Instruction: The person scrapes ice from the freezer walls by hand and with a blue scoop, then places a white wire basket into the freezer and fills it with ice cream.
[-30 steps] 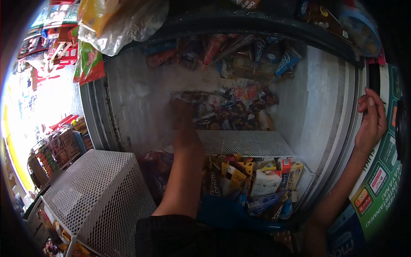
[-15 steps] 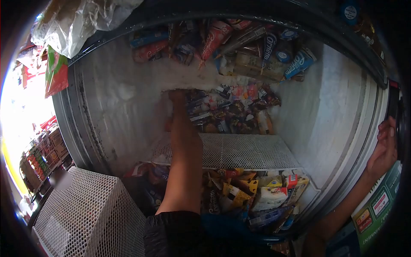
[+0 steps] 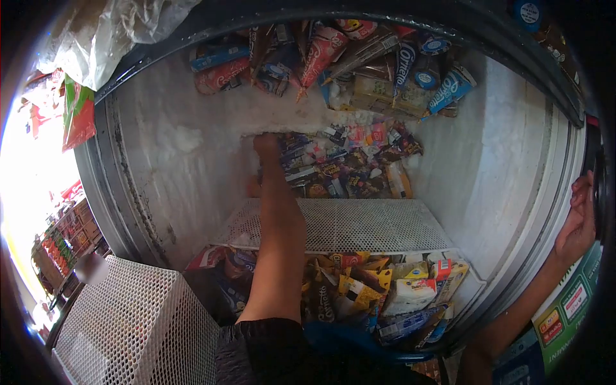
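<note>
My left hand [image 3: 265, 146] reaches deep into a chest freezer, at the left end of a heap of small wrapped ice creams [image 3: 346, 167]. Its fingers look curled in, close to the frosty ledge [image 3: 282, 119]; anything within them is hidden. The forearm passes over a white mesh basket divider [image 3: 359, 224]. At the far right, my right hand [image 3: 579, 218] has its fingers curled against the dark edge of the freezer lid [image 3: 600, 186].
Cornetto cones [image 3: 324, 54] lie along the far side. Nearer me, a basket section holds several ice cream packs [image 3: 410, 295]. An empty-looking white mesh basket [image 3: 128, 314] stands at lower left. A clear plastic bag [image 3: 122, 38] hangs at upper left. Frost coats the walls.
The mist inside the freezer has thinned, so the packs look sharper. My left hand stays at nearly the same spot; the view has shifted slightly. My right hand keeps its place at the edge.
</note>
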Demonstrator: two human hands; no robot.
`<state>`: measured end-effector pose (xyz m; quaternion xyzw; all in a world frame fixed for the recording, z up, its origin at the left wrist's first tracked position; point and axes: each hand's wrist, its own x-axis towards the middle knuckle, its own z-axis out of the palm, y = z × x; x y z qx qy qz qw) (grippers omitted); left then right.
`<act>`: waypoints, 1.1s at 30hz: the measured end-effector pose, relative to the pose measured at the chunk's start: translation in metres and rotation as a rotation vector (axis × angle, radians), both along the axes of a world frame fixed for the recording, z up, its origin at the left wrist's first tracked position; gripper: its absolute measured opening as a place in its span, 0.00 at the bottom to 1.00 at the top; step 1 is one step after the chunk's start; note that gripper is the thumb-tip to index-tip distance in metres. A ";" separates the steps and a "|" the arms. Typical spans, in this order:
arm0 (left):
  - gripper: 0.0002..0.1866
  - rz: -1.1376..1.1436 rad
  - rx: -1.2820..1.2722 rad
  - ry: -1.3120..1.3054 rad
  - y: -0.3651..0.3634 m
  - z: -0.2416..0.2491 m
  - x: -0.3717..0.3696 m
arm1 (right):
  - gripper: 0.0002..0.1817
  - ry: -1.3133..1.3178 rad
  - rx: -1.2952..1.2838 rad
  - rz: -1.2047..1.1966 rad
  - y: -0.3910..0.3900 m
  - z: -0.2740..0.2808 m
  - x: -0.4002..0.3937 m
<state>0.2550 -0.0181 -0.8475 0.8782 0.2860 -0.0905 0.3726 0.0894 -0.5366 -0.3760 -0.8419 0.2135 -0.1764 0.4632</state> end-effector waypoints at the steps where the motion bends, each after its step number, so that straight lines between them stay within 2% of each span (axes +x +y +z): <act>1: 0.23 -0.004 -0.001 -0.001 -0.001 0.011 0.001 | 0.18 0.001 -0.013 -0.021 0.002 0.000 0.000; 3: 0.20 -0.477 0.252 -0.006 0.005 0.020 -0.003 | 0.18 -0.017 0.007 -0.023 0.000 -0.002 -0.001; 4: 0.20 -0.475 0.253 -0.004 0.009 0.012 -0.002 | 0.18 -0.037 0.027 -0.022 -0.001 -0.003 -0.001; 5: 0.19 -0.482 0.299 0.022 0.026 -0.023 -0.004 | 0.18 -0.032 0.032 -0.024 -0.001 -0.002 0.000; 7: 0.18 -0.493 0.357 0.052 0.038 -0.031 -0.009 | 0.18 0.001 -0.006 0.064 0.001 0.001 0.003; 10: 0.21 -0.434 0.225 0.151 -0.012 0.006 -0.011 | 0.17 -0.024 0.105 -0.073 0.006 -0.002 0.007; 11: 0.23 -0.758 0.579 0.028 -0.027 0.014 -0.024 | 0.17 -0.009 0.095 -0.086 0.008 -0.001 0.008; 13: 0.26 -1.078 0.937 -0.112 -0.040 0.028 -0.042 | 0.17 -0.017 0.061 -0.029 0.011 -0.001 0.011; 15: 0.35 -0.809 0.712 0.047 -0.046 0.025 -0.056 | 0.17 -0.019 -0.027 0.011 0.018 -0.001 0.015; 16: 0.35 -0.822 0.711 0.044 -0.037 0.023 -0.051 | 0.17 -0.017 -0.028 -0.002 0.021 0.001 0.016; 17: 0.38 -0.985 0.576 0.072 -0.009 -0.003 -0.046 | 0.17 -0.004 -0.026 -0.004 0.023 0.001 0.016; 19: 0.41 -1.148 0.437 0.111 0.004 0.004 -0.043 | 0.17 0.013 0.015 -0.003 0.018 -0.001 0.013; 21: 0.44 -1.200 0.215 0.731 -0.008 0.060 -0.028 | 0.17 0.021 -0.020 0.003 0.019 0.000 0.015; 25: 0.47 -1.280 0.242 0.691 -0.023 0.089 -0.038 | 0.17 0.045 -0.066 0.008 0.022 0.002 0.017; 27: 0.51 -1.535 0.401 0.658 -0.031 0.093 -0.042 | 0.18 0.046 -0.055 0.027 0.020 0.002 0.016; 28: 0.51 -1.542 0.404 0.654 -0.036 0.094 -0.044 | 0.18 0.048 -0.048 0.047 0.019 0.002 0.015; 30: 0.42 -1.621 0.515 0.553 -0.039 0.089 -0.061 | 0.18 0.055 -0.054 0.032 0.019 0.002 0.015; 31: 0.42 -1.626 0.515 0.559 -0.037 0.087 -0.069 | 0.18 0.055 -0.059 0.028 0.021 0.002 0.016; 33: 0.31 -1.745 0.759 0.502 -0.046 0.105 -0.073 | 0.18 0.049 -0.073 0.014 0.026 0.001 0.018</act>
